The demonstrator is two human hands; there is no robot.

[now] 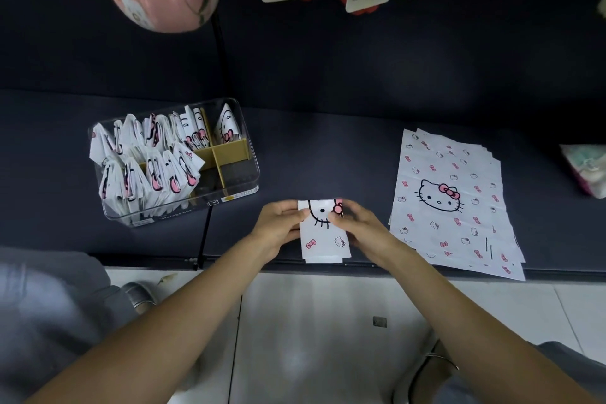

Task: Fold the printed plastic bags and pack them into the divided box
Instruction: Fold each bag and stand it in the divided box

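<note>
Dark upholstered seating (pixel 328 147) fills the scene, with a clear divided box (pixel 242 174) of folded bags at left and a flat bag stack (pixel 452 203) at right. Between them, our left hand (pixel 278 226) and right hand (pixel 360 226) pinch the top corners of a half-folded bag (pixel 324 239) lying at the seat's front edge. We judge the next fold needs aligned edges and a firmly pressed crease.

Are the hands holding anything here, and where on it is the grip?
Yes: both hands hold one partly folded bag. The left hand grips its upper left edge, the right hand its upper right edge.
</note>
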